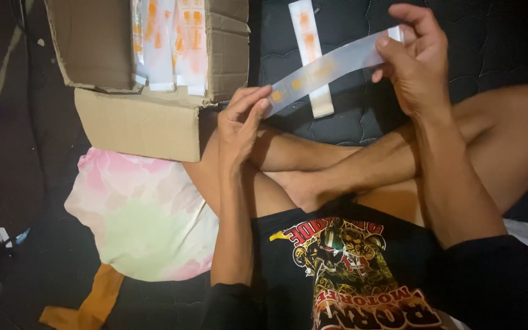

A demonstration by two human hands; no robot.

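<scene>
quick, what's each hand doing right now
Left hand: closed, pinching the lower end of the translucent strip.
Right hand: closed, pinching the strip's upper end.

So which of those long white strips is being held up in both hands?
The slanted strip, pinched between the left hand and right hand. Another lies flat on the dark mat; the rest sit in the cardboard box.
</scene>
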